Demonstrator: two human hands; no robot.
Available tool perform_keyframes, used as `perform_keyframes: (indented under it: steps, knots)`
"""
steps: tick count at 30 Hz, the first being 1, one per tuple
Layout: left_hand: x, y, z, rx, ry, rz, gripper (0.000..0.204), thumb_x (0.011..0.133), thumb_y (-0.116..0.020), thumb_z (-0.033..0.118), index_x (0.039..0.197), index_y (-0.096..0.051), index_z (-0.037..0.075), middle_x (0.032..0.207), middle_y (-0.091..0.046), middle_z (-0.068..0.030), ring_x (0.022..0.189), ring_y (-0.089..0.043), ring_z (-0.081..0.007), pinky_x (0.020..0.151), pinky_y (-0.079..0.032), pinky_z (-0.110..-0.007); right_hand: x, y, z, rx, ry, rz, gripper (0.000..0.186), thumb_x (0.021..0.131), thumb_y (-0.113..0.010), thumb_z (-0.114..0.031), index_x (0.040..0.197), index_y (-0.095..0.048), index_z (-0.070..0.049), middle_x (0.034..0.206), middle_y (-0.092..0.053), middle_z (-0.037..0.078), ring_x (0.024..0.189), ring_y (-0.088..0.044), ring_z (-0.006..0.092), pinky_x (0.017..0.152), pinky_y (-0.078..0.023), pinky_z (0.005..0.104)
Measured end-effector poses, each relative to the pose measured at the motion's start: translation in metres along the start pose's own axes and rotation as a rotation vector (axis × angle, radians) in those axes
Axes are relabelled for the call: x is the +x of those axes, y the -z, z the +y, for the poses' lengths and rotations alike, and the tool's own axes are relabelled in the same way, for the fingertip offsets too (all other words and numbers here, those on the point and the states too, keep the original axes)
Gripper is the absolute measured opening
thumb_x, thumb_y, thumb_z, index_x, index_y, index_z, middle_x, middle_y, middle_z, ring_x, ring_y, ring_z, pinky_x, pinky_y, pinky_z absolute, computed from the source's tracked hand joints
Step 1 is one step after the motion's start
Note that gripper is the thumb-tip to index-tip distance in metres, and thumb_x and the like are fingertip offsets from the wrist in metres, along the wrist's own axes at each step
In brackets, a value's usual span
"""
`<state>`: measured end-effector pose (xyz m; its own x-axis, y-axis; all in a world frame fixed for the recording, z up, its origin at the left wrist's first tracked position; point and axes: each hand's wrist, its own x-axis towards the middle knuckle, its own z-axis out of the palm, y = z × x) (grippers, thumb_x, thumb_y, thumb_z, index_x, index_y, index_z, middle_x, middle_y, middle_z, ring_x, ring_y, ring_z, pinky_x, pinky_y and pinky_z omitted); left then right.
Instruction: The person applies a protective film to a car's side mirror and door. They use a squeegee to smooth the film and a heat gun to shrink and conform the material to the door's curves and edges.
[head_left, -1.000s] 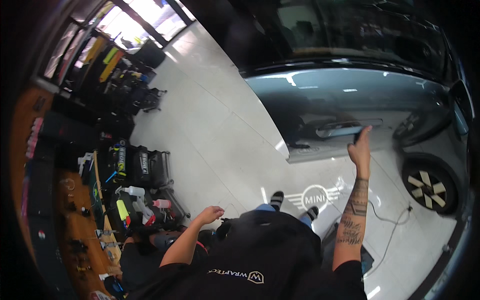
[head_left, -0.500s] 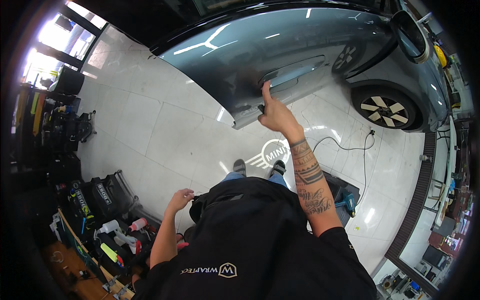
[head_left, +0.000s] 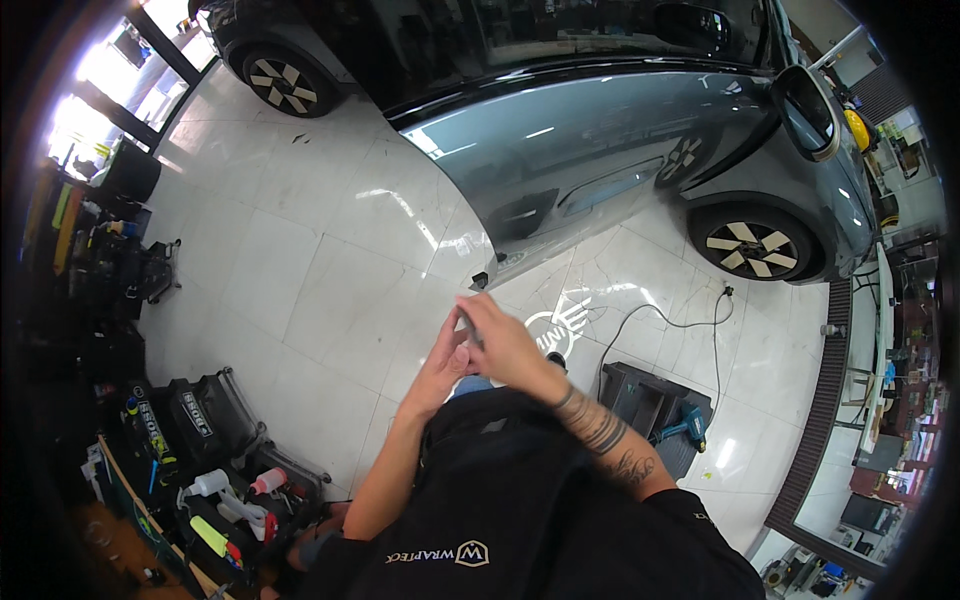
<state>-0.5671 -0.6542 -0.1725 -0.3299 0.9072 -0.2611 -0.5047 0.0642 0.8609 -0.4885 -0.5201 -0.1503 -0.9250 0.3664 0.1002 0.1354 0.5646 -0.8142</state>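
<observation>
My two hands meet above my legs, in front of my black apron. My right hand [head_left: 505, 345] comes from a tattooed forearm, its fingers bent around a small dark grey flat piece [head_left: 470, 331] whose kind I cannot make out. My left hand [head_left: 437, 368] has its fingers stretched upward, touching the right fingertips beside that piece. Partly, the fingers of each hand hide one another. Beyond the hands is the grey-blue car door [head_left: 490, 150], standing open with its lower rear corner nearest me. Neither hand touches the door.
A front wheel [head_left: 755, 243] and a side mirror [head_left: 806, 112] are at the right. A black step stool [head_left: 640, 395] holds a blue-green power tool [head_left: 688, 428]; a dark cable [head_left: 650, 312] curves across the tiled floor. Spray bottles [head_left: 268, 482] and black tool bags [head_left: 205, 410] stand lower left.
My right hand has left the door's surface and come back toward my body. My left hand has risen to meet it. The view has shifted, showing more of the car.
</observation>
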Motion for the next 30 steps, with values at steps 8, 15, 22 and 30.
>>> perform_keyframes:
  steps: [8, 15, 22, 30]
  knots:
    - [-0.008, 0.016, 0.032, -0.03, -0.194, 0.027, 0.092, 0.086, -0.059, 0.05, 0.145, -0.012, -0.002, 0.141, -0.032, -0.0168, 0.132, -0.032, -0.026, 0.108, -0.026, -0.036, 0.018, 0.003, -0.046, -0.088, 0.223, -0.092, 0.059, 0.066, -0.07, -0.008, 0.121, -0.049, -0.003, 0.122, -0.046, 0.016, 0.109, -0.051, 0.0343, 0.08, -0.049, 0.0403]
    - [0.005, 0.03, 0.025, -0.384, -0.13, 0.18, 0.058, 0.087, -0.054, 0.023, 0.137, -0.031, 0.004, 0.127, -0.046, -0.0152, 0.114, -0.049, -0.0244, 0.093, -0.044, -0.036, 0.01, 0.008, -0.037, 0.056, 0.293, -0.198, 0.062, 0.072, -0.07, -0.015, 0.128, -0.047, -0.003, 0.136, -0.039, 0.02, 0.121, -0.043, 0.0384, 0.096, -0.04, 0.0421]
    - [-0.038, 0.057, 0.004, 0.061, 0.285, 0.098, 0.051, 0.086, -0.056, 0.031, 0.126, -0.04, 0.006, 0.12, -0.052, -0.0173, 0.089, -0.062, -0.0277, 0.07, -0.055, -0.036, -0.141, 0.01, 0.137, -0.038, -0.394, -0.098, 0.047, 0.08, -0.062, -0.029, 0.119, -0.057, -0.002, 0.103, -0.061, 0.021, 0.097, -0.059, 0.037, 0.085, -0.046, 0.0437]
    - [-0.09, 0.071, -0.098, 0.39, 0.956, -0.053, 0.07, 0.088, -0.039, 0.06, 0.13, -0.043, 0.005, 0.124, -0.053, -0.0189, 0.107, -0.056, -0.0275, 0.091, -0.045, -0.043, -0.513, -0.043, 0.373, -0.415, -0.968, 0.1, 0.019, 0.077, -0.056, -0.019, 0.091, -0.064, -0.009, 0.085, -0.06, 0.013, 0.083, -0.058, 0.0319, 0.072, -0.046, 0.044]
